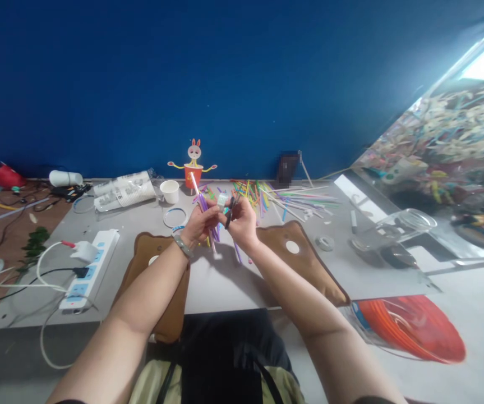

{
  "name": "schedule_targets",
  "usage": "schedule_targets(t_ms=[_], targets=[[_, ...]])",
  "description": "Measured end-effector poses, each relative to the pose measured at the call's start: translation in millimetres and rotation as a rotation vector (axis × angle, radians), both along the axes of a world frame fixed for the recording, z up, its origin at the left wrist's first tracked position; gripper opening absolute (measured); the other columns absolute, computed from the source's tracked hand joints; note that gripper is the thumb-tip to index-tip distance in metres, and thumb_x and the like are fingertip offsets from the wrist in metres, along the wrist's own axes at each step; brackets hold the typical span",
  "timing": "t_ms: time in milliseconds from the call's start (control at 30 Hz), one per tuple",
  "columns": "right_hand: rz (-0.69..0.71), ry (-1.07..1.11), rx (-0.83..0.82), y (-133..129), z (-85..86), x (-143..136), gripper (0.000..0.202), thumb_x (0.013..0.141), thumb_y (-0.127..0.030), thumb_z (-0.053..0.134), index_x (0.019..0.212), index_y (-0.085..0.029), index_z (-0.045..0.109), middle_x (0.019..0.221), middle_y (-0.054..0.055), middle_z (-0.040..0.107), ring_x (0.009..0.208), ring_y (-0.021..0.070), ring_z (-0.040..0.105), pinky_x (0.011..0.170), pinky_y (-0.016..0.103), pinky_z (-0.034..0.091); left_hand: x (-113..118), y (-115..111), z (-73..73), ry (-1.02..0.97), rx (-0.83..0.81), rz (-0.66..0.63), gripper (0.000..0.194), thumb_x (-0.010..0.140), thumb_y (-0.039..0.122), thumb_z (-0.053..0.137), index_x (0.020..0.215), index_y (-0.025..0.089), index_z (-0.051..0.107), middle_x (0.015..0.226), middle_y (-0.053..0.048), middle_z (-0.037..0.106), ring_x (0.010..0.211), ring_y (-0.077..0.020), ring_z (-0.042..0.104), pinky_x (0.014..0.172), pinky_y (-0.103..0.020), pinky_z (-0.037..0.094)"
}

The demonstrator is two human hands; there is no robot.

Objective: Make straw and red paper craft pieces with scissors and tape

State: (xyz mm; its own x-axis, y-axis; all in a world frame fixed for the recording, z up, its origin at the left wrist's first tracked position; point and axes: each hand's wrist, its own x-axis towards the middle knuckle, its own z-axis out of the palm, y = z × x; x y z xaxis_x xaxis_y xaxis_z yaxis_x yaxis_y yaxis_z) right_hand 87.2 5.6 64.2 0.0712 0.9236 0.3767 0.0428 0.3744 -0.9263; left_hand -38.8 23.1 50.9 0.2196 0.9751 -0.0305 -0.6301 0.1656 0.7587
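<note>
Gripping a bunch of purple sticks [202, 203] in our L hand [198, 226], fingers closed round it, approx. ctr of the desk [229, 294]. Bunch is tilted, upper end leaning L twd the red cup [192, 177], lower ends sticking out below the hand. Our R hand [244, 225] is closed on a black tool [229, 217], scissors-like; can't tell if its blades are apart. Small pale item [222, 200] sits at the fingertips btwn both hands; can't tell which hand has it. Wristband [183, 245] on our L wrist.

Behind the hands: red cup upright w/ a rabbit figure [194, 152] on top, arms out. White cup [169, 192] just L of it, then bagged cups [126, 193] lying flat. White ring [175, 217] on the desk near our L hand. Pile of multicolored sticks [262, 196] behind & R of our R hand.

Brown pads: L pad [151, 280] partly under our L forearm, R pad [304, 261] beside our R forearm. Tape roll [325, 243] just R of R pad. Power strip [92, 269] far L, plugs in.
</note>
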Motion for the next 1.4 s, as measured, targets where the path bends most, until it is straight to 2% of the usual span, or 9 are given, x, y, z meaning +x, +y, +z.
schedule_targets(t_ms=[133,267,367,500,667,733,833,1033,1400], targets=[[0.169,0.058,-0.028,11,12.4,16,0.048,0.058,-0.034,0.086,0.085,-0.023,0.048,0.077,-0.004,0.054,0.061,0.0096,0.048,0.057,0.024,0.04,-3,3,0.3,-0.034,0.043,0.038,0.037,0.063,0.035,0.084,0.075,0.016,0.054,0.06,0.007,0.049,0.04,0.0006,0.031,0.04,-0.016,0.024],[0.352,0.005,-0.088,13,21.5,39,0.048,0.057,-0.039,0.086,0.086,-0.022,0.052,0.075,-0.003,0.055,0.061,0.0104,0.048,0.057,0.024,0.039,-2,5,0.1,0.008,0.129,0.11,0.047,0.056,0.029,0.089,0.091,0.02,0.059,0.072,0.005,0.06,0.052,-0.0042,0.051,0.047,-0.017,0.034],[0.399,-0.04,-0.113,12,23.2,48,0.047,0.058,-0.043,0.084,0.086,-0.021,0.053,0.073,-0.003,0.054,0.061,0.0107,0.046,0.057,0.025,0.038,-1,3,-3.4,0.094,0.156,0.048,0.053,0.052,0.031,0.092,0.095,0.019,0.064,0.074,0.002,0.062,0.053,-0.0057,0.052,0.047,-0.018,0.033],[0.338,-0.073,-0.079,5,18.1,49,0.046,0.058,-0.042,0.085,0.084,-0.021,0.053,0.073,-0.003,0.054,0.062,0.0112,0.047,0.059,0.025,0.04,0,2,-9.1,0.184,0.144,0.003,0.045,0.055,0.038,0.091,0.085,0.016,0.066,0.059,0.004,0.053,0.044,-0.0033,0.04,0.043,-0.018,0.025],[-0.006,-0.239,-0.012,-32,12.4,52,0.042,0.065,-0.041,0.082,0.093,-0.022,0.058,0.082,0.0,0.061,0.066,0.013,0.052,0.062,0.027,0.043,2,-1,-7.3,0.234,0.222,0.019,0.042,0.059,0.042,0.088,0.085,0.016,0.067,0.053,0.007,0.049,0.042,-0.0025,0.035,0.042,-0.018,0.024],[-0.047,-0.276,-0.013,-53,14.3,56,0.047,0.064,-0.045,0.083,0.098,-0.022,0.059,0.088,0.002,0.063,0.068,0.0137,0.052,0.063,0.028,0.044,4,-2,-6.0,0.214,0.234,0.013,0.043,0.058,0.043,0.088,0.082,0.016,0.066,0.052,0.007,0.048,0.042,-0.0029,0.037,0.041,-0.017,0.025],[0.083,-0.202,-0.121,-81,20.4,64,0.045,0.073,-0.055,0.074,0.096,-0.02,0.059,0.083,0.003,0.063,0.067,0.0142,0.053,0.062,0.028,0.043,4,-1,-5.7,0.163,0.261,0.017,0.041,0.057,0.042,0.089,0.081,0.017,0.067,0.051,0.008,0.048,0.04,-0.0022,0.036,0.039,-0.016,0.025],[0.609,0.038,-0.474,-103,20.0,68,0.051,0.081,-0.066,0.06,0.079,-0.015,0.057,0.062,0.001,0.059,0.05,0.009,0.043,0.048,0.023,0.031,2,3,-5.7,0.11,0.284,0.031,0.037,0.056,0.037,0.09,0.08,0.018,0.069,0.054,0.007,0.052,0.039,-0.0007,0.036,0.037,-0.016,0.025],[0.746,0.243,-0.619,-101,12.9,59,0.051,0.084,-0.065,0.056,0.078,-0.015,0.056,0.051,-0.001,0.057,0.037,0.0059,0.034,0.038,0.021,0.02,0,3,-7.2,0.137,0.305,0.024,0.035,0.055,0.033,0.091,0.079,0.018,0.071,0.054,0.006,0.052,0.04,-0.0012,0.037,0.038,-0.015,0.027]])
